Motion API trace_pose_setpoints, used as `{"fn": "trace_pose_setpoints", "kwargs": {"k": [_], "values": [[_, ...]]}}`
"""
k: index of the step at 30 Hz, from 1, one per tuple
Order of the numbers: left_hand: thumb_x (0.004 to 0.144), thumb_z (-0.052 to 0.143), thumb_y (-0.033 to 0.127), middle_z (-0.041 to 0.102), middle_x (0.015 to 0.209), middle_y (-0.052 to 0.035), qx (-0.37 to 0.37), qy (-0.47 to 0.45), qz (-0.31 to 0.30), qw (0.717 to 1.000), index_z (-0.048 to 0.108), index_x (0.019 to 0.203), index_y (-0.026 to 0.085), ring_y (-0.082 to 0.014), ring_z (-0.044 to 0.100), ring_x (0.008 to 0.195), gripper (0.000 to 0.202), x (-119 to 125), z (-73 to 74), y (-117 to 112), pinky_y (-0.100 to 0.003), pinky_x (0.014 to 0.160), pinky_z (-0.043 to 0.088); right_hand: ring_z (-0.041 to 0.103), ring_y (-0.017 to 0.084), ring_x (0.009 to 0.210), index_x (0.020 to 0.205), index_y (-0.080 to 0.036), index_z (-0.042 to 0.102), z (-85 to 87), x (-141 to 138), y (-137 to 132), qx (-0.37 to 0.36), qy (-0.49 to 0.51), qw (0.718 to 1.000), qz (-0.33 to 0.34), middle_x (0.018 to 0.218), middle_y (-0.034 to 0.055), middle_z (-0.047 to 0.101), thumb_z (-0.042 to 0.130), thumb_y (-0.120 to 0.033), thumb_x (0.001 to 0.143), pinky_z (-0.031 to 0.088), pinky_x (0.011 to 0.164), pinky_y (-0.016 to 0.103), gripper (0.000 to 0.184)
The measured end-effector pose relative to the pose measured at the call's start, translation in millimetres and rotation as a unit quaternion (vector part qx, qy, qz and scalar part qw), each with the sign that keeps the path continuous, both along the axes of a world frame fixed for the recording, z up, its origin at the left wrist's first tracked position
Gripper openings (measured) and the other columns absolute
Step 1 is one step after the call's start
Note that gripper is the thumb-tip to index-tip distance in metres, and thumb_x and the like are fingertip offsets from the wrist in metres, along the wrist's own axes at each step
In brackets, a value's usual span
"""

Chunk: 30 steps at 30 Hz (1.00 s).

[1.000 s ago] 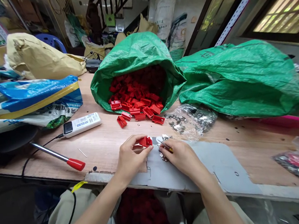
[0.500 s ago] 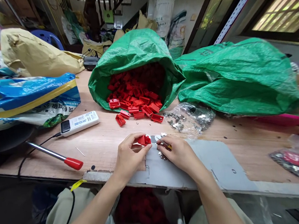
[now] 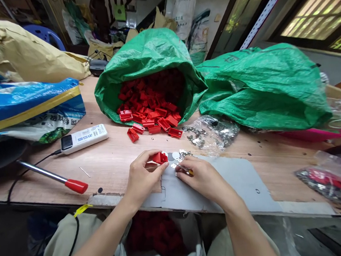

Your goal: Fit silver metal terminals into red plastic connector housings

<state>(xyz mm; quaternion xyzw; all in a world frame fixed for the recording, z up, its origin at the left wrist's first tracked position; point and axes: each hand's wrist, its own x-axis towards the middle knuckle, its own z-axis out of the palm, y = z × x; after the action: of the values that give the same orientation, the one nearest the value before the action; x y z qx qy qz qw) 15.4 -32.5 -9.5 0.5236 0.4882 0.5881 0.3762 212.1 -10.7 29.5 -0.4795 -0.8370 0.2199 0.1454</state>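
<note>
My left hand (image 3: 146, 172) is closed on a small red plastic housing (image 3: 159, 158), pinched between thumb and fingers above the table, its hollow side partly showing. Close by on the right, my right hand (image 3: 197, 173) grips a thin, tweezer-like metal tool (image 3: 180, 167) with a yellow part. The tool points left, and a small shiny piece shows by its tip; I cannot tell whether it is held. Just beyond that hand lies a pile of small metal parts (image 3: 185, 154), partly hidden by the fingers. Beneath both hands is a grey sheet (image 3: 232, 178).
A green sack (image 3: 147, 49) spills red housings (image 3: 148, 123) onto the table. Another green sack (image 3: 263, 91) lies right of it, with a clear bag of metal parts (image 3: 216, 133) in front. Leftward are a white device (image 3: 84, 138) and a red-handled lever (image 3: 76, 185).
The view has shifted slightly. My right hand with the tool has drawn back from the metal pile, uncovering more of it. My left hand still holds the red housing.
</note>
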Motion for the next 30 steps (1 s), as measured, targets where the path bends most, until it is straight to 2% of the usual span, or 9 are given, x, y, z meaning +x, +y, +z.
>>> {"fn": "trace_pose_setpoints", "kwargs": {"k": [4,12,18,22,27,30], "values": [[0.075,0.08,0.028,0.073,0.1,-0.0044,-0.017,0.005,-0.001,1.0,0.07,0.106,0.02,-0.0149,0.073,0.077,0.033,0,1.8,-1,-0.026,0.071,0.065,0.061,0.019,0.081,0.083,-0.019,0.065,1.7,-3,-5,-0.007,-0.032,0.999,-0.008,0.088,0.0035,0.064,0.063,-0.015,0.09,0.043,0.07,0.029,0.008],[0.076,0.079,0.03,0.072,0.1,-0.0034,-0.039,0.002,-0.005,0.999,0.07,0.107,0.02,-0.0154,0.073,0.081,0.034,0,4.9,-3,-0.027,0.076,0.065,0.058,0.018,0.077,0.08,-0.02,0.057,-0.6,-4,-7,-0.004,-0.012,1.0,-0.015,0.083,0.0001,0.062,0.063,-0.008,0.086,0.04,0.067,0.028,0.015],[0.076,0.079,0.029,0.072,0.101,-0.0042,-0.028,0.008,-0.007,1.0,0.07,0.107,0.02,-0.0166,0.073,0.083,0.033,0,2.8,-2,-0.027,0.075,0.065,0.06,0.02,0.082,0.089,-0.019,0.062,-5.4,-1,-5,-0.02,0.008,1.0,-0.013,0.089,0.0032,0.065,0.061,-0.012,0.089,0.043,0.073,0.03,0.007],[0.076,0.08,0.03,0.072,0.102,-0.0044,-0.029,0.012,-0.004,1.0,0.07,0.108,0.02,-0.0162,0.073,0.083,0.034,0,3.2,-2,-0.027,0.075,0.065,0.06,0.02,0.083,0.087,-0.02,0.062,-7.7,0,-6,-0.018,0.012,1.0,-0.002,0.09,0.0038,0.064,0.06,-0.013,0.09,0.044,0.074,0.031,0.008],[0.076,0.079,0.027,0.072,0.1,-0.0029,-0.029,0.004,-0.012,1.0,0.07,0.107,0.021,-0.0154,0.072,0.084,0.033,0,2.9,-2,-0.026,0.076,0.064,0.058,0.02,0.079,0.081,-0.02,0.057,-8.2,-2,-10,0.002,0.001,0.999,-0.034,0.088,0.0036,0.063,0.059,-0.015,0.088,0.043,0.071,0.031,0.009],[0.075,0.081,0.027,0.072,0.1,-0.003,-0.03,0.0,-0.02,0.999,0.071,0.105,0.021,-0.0162,0.072,0.087,0.032,-1,3.1,-2,-0.027,0.078,0.064,0.06,0.021,0.078,0.086,-0.021,0.06,-9.2,-2,-9,-0.014,0.041,0.998,-0.047,0.085,0.0035,0.066,0.058,-0.018,0.088,0.043,0.07,0.032,0.005]]}}
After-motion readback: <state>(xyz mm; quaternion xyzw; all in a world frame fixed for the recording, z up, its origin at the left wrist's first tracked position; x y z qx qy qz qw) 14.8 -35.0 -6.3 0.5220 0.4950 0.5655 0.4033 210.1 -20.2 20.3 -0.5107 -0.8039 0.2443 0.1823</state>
